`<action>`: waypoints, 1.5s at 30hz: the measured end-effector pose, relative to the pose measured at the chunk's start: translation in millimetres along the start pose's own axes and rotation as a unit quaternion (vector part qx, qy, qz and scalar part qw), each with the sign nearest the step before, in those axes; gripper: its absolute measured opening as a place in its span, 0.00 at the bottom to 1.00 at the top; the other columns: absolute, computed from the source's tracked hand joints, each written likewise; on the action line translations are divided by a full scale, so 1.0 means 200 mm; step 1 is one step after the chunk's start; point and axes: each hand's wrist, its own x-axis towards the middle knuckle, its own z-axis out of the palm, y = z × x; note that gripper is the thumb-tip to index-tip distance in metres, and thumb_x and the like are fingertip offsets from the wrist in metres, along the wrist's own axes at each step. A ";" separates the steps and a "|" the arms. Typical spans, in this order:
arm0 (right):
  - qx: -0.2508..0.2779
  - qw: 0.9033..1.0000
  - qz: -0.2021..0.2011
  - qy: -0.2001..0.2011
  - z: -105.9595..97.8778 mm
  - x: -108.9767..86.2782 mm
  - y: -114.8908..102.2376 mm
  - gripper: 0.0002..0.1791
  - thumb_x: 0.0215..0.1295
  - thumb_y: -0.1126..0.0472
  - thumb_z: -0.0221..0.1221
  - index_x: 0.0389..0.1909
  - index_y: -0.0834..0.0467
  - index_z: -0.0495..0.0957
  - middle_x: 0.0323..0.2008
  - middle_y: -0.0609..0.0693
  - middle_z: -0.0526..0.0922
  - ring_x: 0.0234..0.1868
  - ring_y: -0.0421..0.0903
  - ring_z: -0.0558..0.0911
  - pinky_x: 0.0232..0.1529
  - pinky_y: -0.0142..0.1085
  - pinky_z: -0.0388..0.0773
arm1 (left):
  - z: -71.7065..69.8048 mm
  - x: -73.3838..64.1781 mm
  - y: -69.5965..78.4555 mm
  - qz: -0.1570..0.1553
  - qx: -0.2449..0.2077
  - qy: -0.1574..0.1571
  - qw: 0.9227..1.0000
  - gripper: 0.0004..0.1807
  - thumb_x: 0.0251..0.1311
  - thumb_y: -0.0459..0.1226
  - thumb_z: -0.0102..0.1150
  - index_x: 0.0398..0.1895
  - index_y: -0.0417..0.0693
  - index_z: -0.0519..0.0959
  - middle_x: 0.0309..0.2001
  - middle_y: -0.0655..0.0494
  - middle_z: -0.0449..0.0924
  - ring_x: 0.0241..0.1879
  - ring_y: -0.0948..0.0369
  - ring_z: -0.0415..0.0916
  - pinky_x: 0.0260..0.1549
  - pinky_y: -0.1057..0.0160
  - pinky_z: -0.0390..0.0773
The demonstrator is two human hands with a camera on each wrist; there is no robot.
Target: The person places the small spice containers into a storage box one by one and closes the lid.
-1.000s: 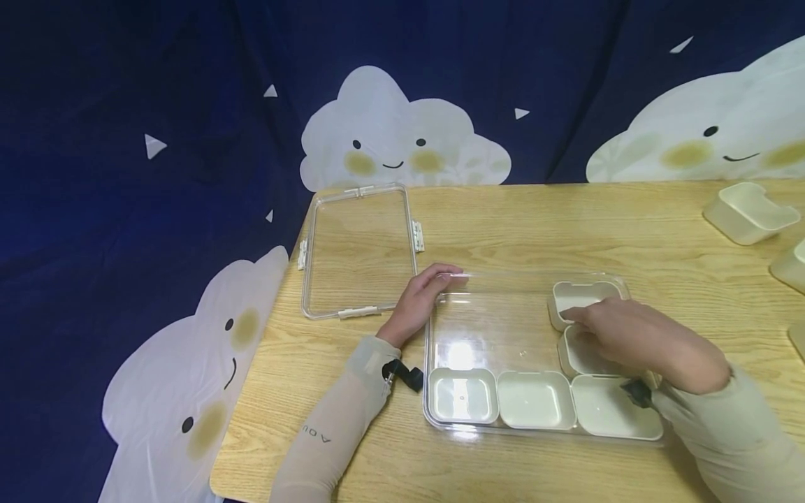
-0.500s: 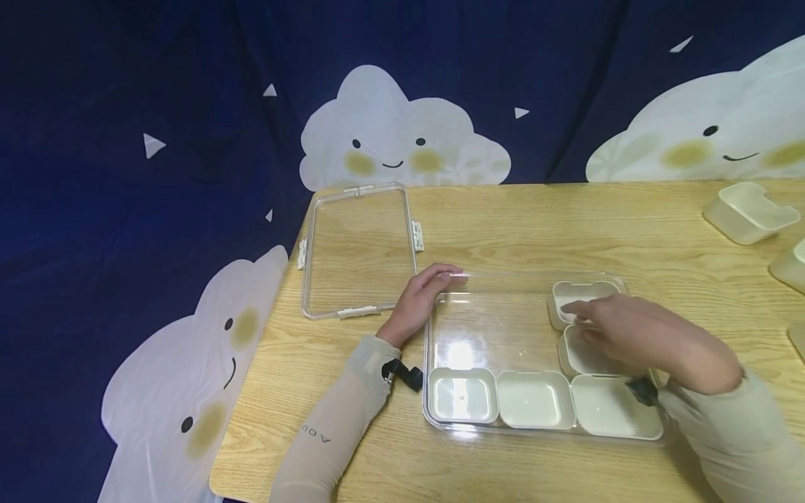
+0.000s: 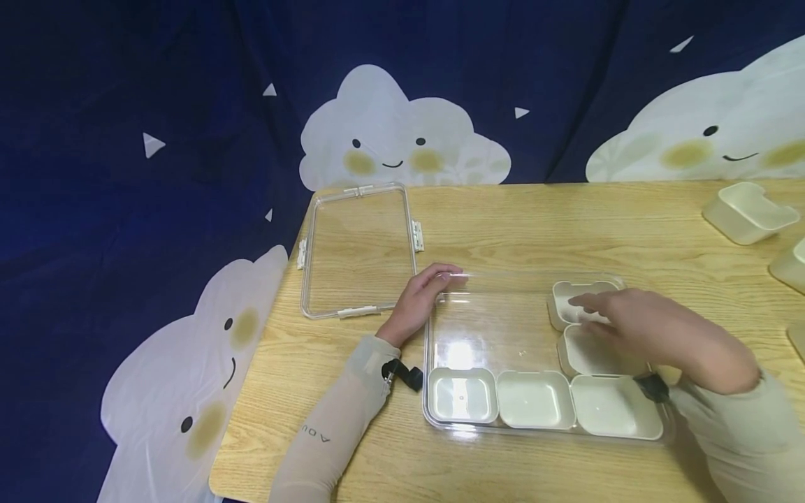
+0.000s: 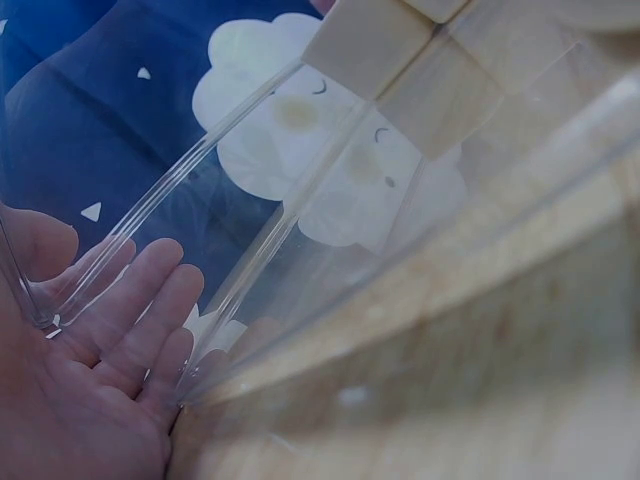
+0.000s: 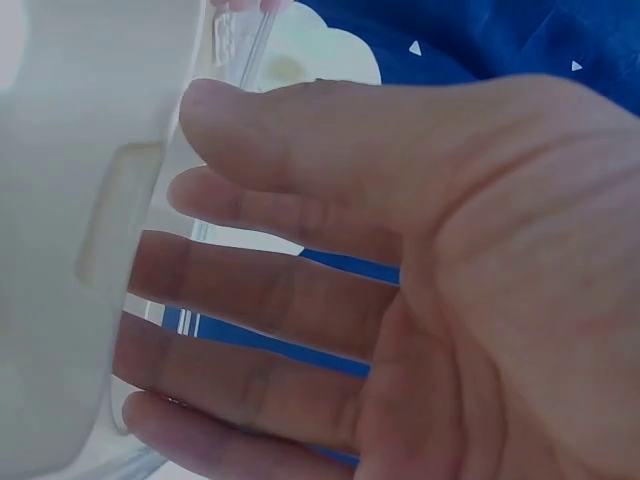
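A clear plastic box (image 3: 493, 328) lies on the table with several cream bins inside: three along its front, including a front middle bin (image 3: 536, 399), and two up the right side. My left hand (image 3: 418, 300) holds the box's back left corner; in the left wrist view its fingers (image 4: 150, 310) and thumb lie either side of the clear rim. Over the right-side bins hovers my right hand (image 3: 660, 332), fingers extended and holding nothing. Beneath it are the back right bin (image 3: 560, 311) and the second right bin (image 3: 575, 353), partly hidden.
A clear lid (image 3: 358, 255) with white clips lies at the back left of the table (image 3: 534, 223). More cream bins, among them a bin with a notched wall (image 3: 738, 216), stand at the right edge. A dark blue cloud-print curtain (image 3: 553, 56) hangs behind.
My right hand has drawn back to the right from the bins, its fingers leaving the back right bin's middle. The left hand, box and bins have stayed put.
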 end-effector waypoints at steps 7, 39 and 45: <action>-0.002 1.000 0.005 0.006 -0.03 -0.02 0.02 0.23 0.72 0.55 0.63 0.63 0.61 0.79 0.53 0.60 0.89 0.52 0.63 0.88 0.54 0.62 0.81 | 0.00 0.01 0.00 0.001 0.001 -0.001 1.000 0.21 0.81 0.43 0.41 0.65 0.42 0.75 0.61 0.45 0.85 0.64 0.52 0.82 0.73 0.51 0.70; -0.007 0.997 0.048 0.060 -0.12 -0.13 0.17 0.25 0.70 0.57 0.65 0.65 0.60 0.77 0.51 0.65 0.89 0.51 0.64 0.88 0.51 0.64 0.80 | 0.00 0.00 0.00 -0.002 0.010 0.004 1.000 0.20 0.81 0.44 0.42 0.64 0.49 0.77 0.60 0.49 0.86 0.65 0.55 0.81 0.71 0.51 0.70; -0.010 0.996 0.062 0.059 -0.13 -0.15 0.22 0.25 0.71 0.54 0.64 0.65 0.60 0.76 0.48 0.65 0.89 0.48 0.64 0.88 0.49 0.64 0.80 | 0.00 0.00 0.00 -0.003 0.002 0.000 1.000 0.20 0.81 0.43 0.41 0.65 0.46 0.76 0.61 0.47 0.86 0.64 0.53 0.82 0.72 0.50 0.71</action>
